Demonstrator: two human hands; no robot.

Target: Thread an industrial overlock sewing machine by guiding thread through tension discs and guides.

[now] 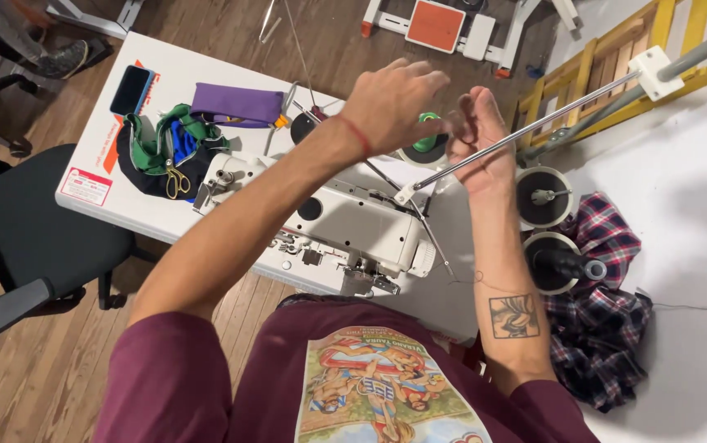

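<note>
My left hand [390, 102] and my right hand [476, 139] are raised close together above a white sewing machine [345, 226]. They meet just over a green thread spool [429, 135], beside the metal rod of a thread stand [534, 129]. My right hand's fingertips are pinched together on a thin dark thread [460, 111] that loops between the hands. I see my left hand from the back, with its fingers curled toward the right hand. What it holds is hidden. A red band circles the left wrist.
Two black spool discs [544, 197] stand right of the machine, by a plaid cloth [599, 328]. On the white table [107, 205] lie a purple cloth [237, 105], green and black fabric with scissors [176, 178], and a phone [132, 89]. A black chair [33, 230] stands at left.
</note>
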